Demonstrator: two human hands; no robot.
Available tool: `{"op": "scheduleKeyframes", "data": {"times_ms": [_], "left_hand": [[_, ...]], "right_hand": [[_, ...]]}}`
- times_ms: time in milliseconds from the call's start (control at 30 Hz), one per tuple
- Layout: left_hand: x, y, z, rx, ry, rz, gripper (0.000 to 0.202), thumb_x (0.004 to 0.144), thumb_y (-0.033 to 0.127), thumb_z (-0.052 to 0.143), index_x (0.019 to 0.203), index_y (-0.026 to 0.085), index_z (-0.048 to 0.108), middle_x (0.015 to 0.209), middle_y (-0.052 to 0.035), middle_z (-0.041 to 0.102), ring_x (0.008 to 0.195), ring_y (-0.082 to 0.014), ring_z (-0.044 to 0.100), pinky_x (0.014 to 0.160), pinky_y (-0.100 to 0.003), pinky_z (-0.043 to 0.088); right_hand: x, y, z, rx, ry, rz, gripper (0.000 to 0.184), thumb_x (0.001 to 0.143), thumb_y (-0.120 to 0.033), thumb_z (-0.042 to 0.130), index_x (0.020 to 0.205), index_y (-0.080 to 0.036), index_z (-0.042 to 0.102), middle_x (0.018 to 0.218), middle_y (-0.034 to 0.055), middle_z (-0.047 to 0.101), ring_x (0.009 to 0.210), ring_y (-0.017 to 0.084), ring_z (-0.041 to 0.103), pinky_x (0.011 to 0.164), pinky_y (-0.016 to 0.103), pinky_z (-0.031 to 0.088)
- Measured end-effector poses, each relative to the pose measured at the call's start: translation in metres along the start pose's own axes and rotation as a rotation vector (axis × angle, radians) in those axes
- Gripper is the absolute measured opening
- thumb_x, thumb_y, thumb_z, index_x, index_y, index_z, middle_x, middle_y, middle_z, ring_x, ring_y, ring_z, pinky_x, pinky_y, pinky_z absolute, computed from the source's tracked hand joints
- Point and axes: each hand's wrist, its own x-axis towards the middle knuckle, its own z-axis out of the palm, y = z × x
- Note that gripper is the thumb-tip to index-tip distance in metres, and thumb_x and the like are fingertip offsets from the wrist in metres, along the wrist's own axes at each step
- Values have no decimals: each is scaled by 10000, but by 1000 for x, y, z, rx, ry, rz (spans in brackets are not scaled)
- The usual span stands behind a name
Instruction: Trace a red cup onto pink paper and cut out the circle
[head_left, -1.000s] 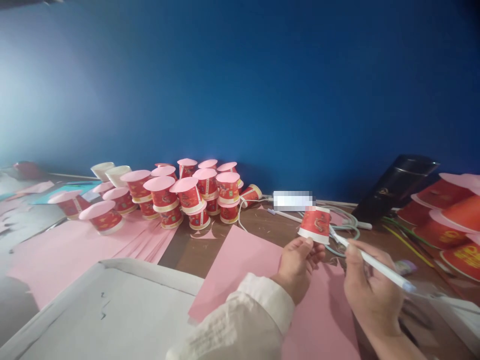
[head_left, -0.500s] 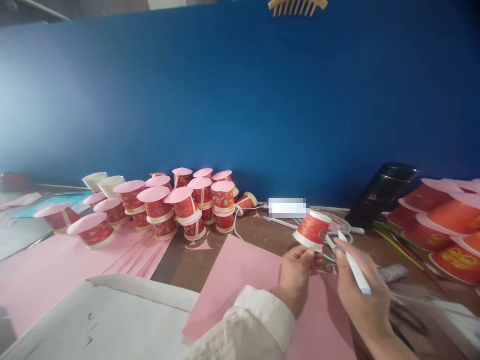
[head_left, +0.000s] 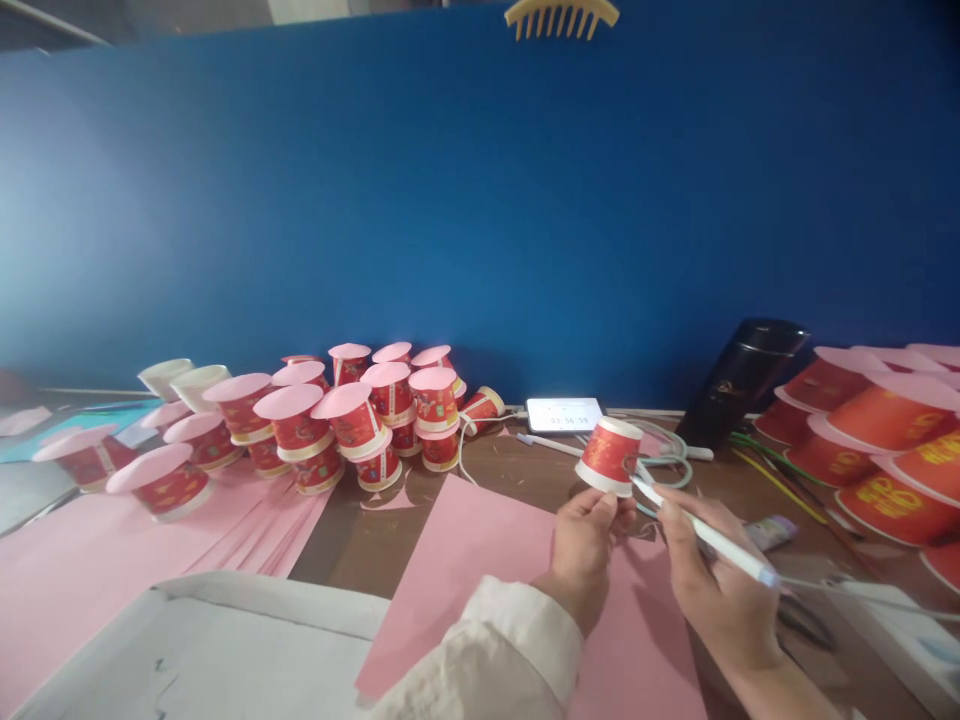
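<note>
A small red paper cup (head_left: 609, 457), inverted, is pinched by the left hand (head_left: 589, 530) above the pink paper sheet (head_left: 480, 560) on the table (head_left: 390, 520). A white pen (head_left: 705, 535), clasped in the right hand (head_left: 716, 590), touches it. Unlike the piled pink-capped cups (head_left: 337, 410), it is uncapped.

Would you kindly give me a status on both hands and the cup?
Left hand holds cup, mouth down. Right hand holds pen, tip at cup's rim. Pink sheet beneath, nothing blocking.

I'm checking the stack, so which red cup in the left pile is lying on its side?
The cup at the pile's right end, nearest the white device; the others stand upside down with pink discs on top.
</note>
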Motion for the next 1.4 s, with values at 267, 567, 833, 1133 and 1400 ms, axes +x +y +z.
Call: {"op": "scheduleKeyframes", "data": {"times_ms": [267, 567, 833, 1133, 1400], "left_hand": [[-3, 4, 3, -81, -3, -16, 418, 567, 411, 888, 781, 89, 728, 759, -80, 672, 708, -134, 610, 797, -294, 462], [-2, -2, 0, 13, 3, -49, 443, 610, 491, 829, 790, 109, 692, 738, -66, 649, 681, -149, 598, 679, -279, 430], [-11, 7, 7, 243, 83, -35, 474, 650, 573, 742, 770, 116, 698, 689, -52, 624, 614, -124, 507, 577, -254, 343], [-10, 6, 8, 350, 77, 36, 347, 684, 486, 703, 722, 141, 693, 626, -18, 587, 579, -113, 460, 564, -256, 343], [-5, 4, 2, 153, 17, 11, 423, 654, 506, 788, 783, 113, 704, 705, -58, 650, 635, -128, 556, 673, -278, 436]], "right_hand": [[-5, 7, 6, -14, -72, 80, 171, 935, -293, 564, 976, -169, 674, 870, 73, 723, 766, 189, 696, 705, 295, 547], [-8, 11, 7, -38, -123, 43, 159, 937, -283, 559, 986, -177, 668, 887, 69, 723, 789, 187, 694, 746, 285, 546], [-8, 12, 9, -11, -152, 31, 172, 951, -275, 531, 1000, -174, 661, 879, 76, 708, 780, 188, 684, 725, 297, 539], [-14, 9, 7, 8, -146, 79, 201, 959, -310, 515, 1005, -173, 654, 885, 84, 701, 788, 204, 679, 708, 324, 536], [-7, 6, 6, 33, -93, 60, 187, 958, -279, 515, 1028, -168, 649, 887, 81, 698, 803, 203, 674, 742, 337, 533]]}}
